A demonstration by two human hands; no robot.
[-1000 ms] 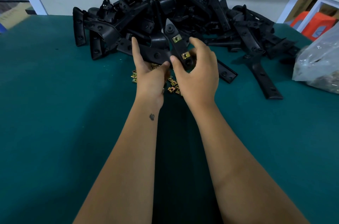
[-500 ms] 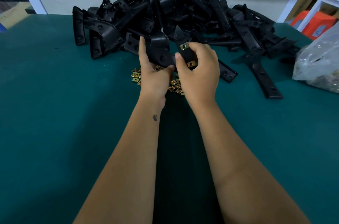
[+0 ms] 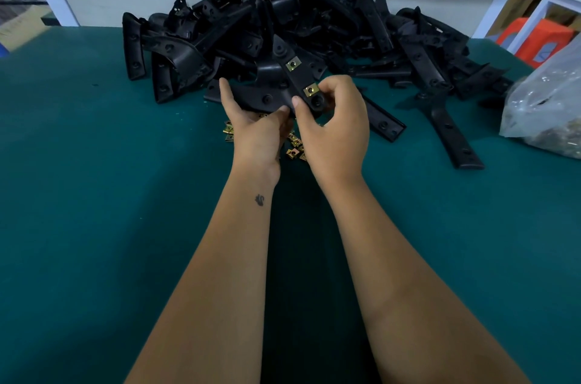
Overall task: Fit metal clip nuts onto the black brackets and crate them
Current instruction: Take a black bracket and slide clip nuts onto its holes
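A table (image 3: 94, 195) covered in smooth teal matting runs back to a pale wall, where a tangled heap of matte black brackets (image 3: 314, 15) lies, moulded plastic arms with ribs and screw holes. At the right edge sits a crinkled clear plastic bag (image 3: 547, 106), and an orange stool (image 3: 537, 40) stands beyond the table.

Close together at the centre, both hands hold one black bracket (image 3: 270, 94) above the matting, just in front of the heap. The left hand (image 3: 257, 132) supports its flat arm from below with the forefinger stretched along the edge. The right hand (image 3: 336, 128) pinches the near end of its upright arm between thumb and curled fingers. Two square brass-coloured clip nuts are fitted on that arm, the upper clip nut (image 3: 293, 64) and the lower clip nut (image 3: 311, 90). Loose clip nuts (image 3: 294, 147) lie scattered on the matting under the hands.

Compared with half a second ago, the bracket is raised and tilted back, so both fitted nuts show.
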